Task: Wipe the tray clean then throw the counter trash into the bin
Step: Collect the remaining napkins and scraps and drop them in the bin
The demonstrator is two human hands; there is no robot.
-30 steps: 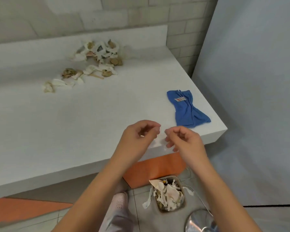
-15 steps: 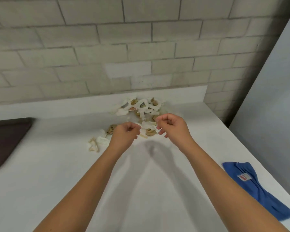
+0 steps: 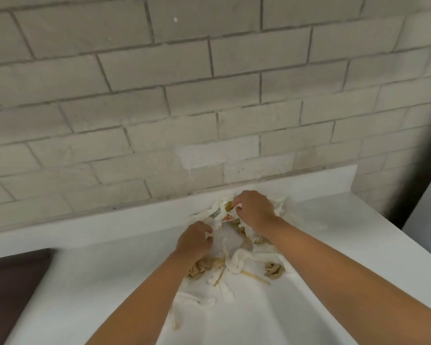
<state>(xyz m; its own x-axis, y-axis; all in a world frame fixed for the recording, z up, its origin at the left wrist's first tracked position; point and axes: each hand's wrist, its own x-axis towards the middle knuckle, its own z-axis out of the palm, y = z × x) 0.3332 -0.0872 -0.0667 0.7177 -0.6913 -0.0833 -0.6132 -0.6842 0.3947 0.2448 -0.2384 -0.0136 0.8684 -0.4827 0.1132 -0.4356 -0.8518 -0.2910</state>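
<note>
A heap of trash [image 3: 237, 257], white crumpled paper strips and brown scraps, lies on the white counter [image 3: 85, 290] against its low back ledge. My left hand [image 3: 193, 242] is down on the left side of the heap, fingers curled round a white piece of paper. My right hand [image 3: 253, 211] is on the far part of the heap, fingers curled and pinching paper scraps there. The dark brown tray [image 3: 8, 292] lies at the left edge of the view, only partly seen. The bin is out of view.
A grey brick wall [image 3: 209, 95] rises right behind the counter's back ledge. The counter ends at the right, where a pale panel [image 3: 428, 210] stands beside a dark gap.
Both hands have gone from the counter's front edge over the floor bin to the back of the counter and now grip the trash heap. The view has risen; the blue cloth and bin have left the frame.
</note>
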